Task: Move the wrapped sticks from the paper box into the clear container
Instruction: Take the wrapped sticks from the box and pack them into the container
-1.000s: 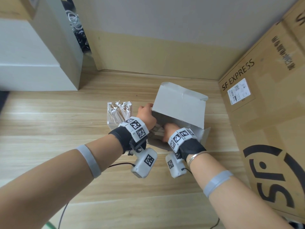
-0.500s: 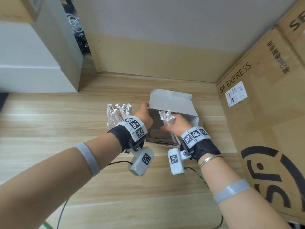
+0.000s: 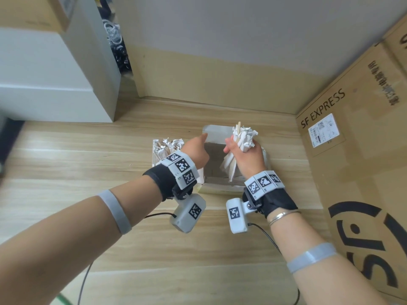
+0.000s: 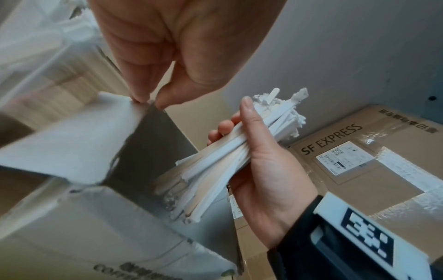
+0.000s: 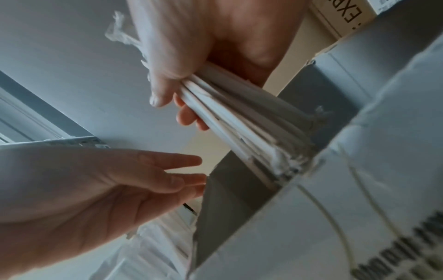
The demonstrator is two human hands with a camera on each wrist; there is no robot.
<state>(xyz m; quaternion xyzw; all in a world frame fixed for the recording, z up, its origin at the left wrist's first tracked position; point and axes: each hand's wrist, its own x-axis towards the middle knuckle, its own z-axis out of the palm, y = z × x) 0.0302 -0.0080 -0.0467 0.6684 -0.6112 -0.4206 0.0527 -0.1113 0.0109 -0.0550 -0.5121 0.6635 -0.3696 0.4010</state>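
A: Head view first: your right hand (image 3: 246, 155) is wrapped round a bundle of wrapped sticks (image 3: 241, 139), held over the open paper box (image 3: 214, 188). The crumpled wrapper ends fan out above your fist and one bare wooden tip pokes up among them.

B: And the lower ends of the sticks?

A: They reach down into the mouth of the box. In the left wrist view the bundle lies slanted across your palm, thumb on one side and fingers curled round the other, with the bottom tips just inside the grey interior.

B: What is your left hand (image 3: 196, 150) doing?

A: It pinches the top corner of the box's raised flap (image 4: 100, 132) between thumb and fingertips (image 4: 141, 94). In the right wrist view the other fingers lie fairly straight beside that edge.

B: Where is the clear container (image 3: 155, 155)?

A: Just to the left of the box, on the wooden floor (image 3: 88, 161), partly hidden behind your left wrist. More wrapped sticks stand upright in it, their torn paper tops showing above the rim.

B: Anything else around you?

A: A large SF EXPRESS carton (image 3: 352, 150) stands to the right of the box, and a white cabinet (image 3: 55, 84) sits far left against the wall
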